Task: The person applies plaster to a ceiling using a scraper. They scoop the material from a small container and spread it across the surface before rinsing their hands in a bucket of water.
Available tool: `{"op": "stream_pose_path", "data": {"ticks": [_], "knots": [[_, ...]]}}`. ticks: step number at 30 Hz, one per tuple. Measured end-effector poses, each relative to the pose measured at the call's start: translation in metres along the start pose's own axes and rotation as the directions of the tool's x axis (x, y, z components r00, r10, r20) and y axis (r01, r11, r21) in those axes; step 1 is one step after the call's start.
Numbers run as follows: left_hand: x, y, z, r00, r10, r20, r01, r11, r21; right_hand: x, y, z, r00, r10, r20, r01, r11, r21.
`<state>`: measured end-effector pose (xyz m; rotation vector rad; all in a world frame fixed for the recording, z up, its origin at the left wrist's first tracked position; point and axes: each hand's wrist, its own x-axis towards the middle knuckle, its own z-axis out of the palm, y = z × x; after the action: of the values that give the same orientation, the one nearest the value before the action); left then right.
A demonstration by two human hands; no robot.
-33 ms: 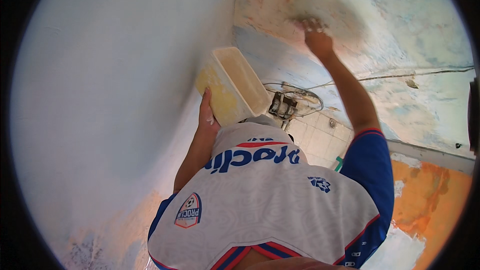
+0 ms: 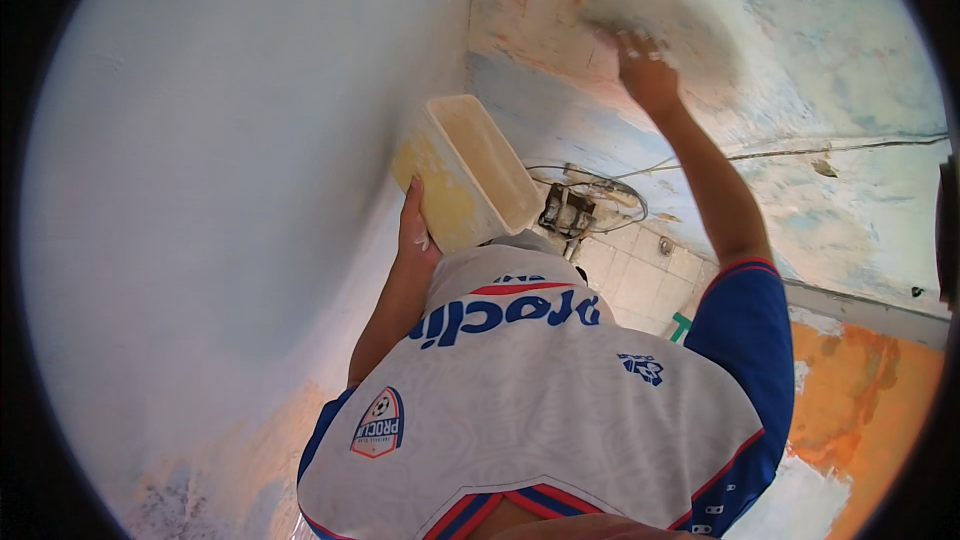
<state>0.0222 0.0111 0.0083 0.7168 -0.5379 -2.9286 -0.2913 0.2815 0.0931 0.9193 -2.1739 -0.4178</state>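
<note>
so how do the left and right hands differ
The left hand holds the yellowish container; the right hand is up at the patchy wall. The left hand is near the shirt; the right hand is farther out. Both show whitish smears.

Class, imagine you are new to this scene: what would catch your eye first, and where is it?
Probably the big white and blue shirt filling the lower middle, then the yellow and white tub near the centre, held by the left hand. At upper right, the right hand is at a patchy wall; whether it holds anything is unclear. Lower right, a bright orange patch stands out.
</note>
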Motion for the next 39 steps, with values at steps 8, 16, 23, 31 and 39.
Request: {"op": "stream_pose_path", "data": {"ticks": [8,16,23,31,39], "knots": [[-0.011,-0.005,-0.017,0.995,-0.031,-0.097,0.028,0.999,-0.036,-0.02,-0.051,-0.032,0.991,0.041,0.128,-0.069,0.971,0.228],[-0.022,0.002,-0.02,0.998,0.018,-0.068,-0.02,0.999,-0.035,-0.011,-0.016,0.016,0.935,0.203,0.292,-0.264,0.946,0.186],[-0.014,-0.007,-0.023,0.997,0.002,-0.081,-0.006,0.999,-0.051,-0.049,-0.039,-0.008,0.975,0.12,-0.187,-0.079,0.974,0.214],[-0.013,-0.016,-0.009,0.997,-0.051,-0.064,0.049,0.998,-0.032,-0.042,-0.032,0.053,0.996,0.035,-0.079,-0.022,0.987,0.158],[-0.008,-0.025,-0.022,0.997,-0.062,-0.042,0.059,0.996,-0.065,-0.029,-0.053,-0.031,0.951,0.155,-0.268,-0.063,0.944,0.322]]}}
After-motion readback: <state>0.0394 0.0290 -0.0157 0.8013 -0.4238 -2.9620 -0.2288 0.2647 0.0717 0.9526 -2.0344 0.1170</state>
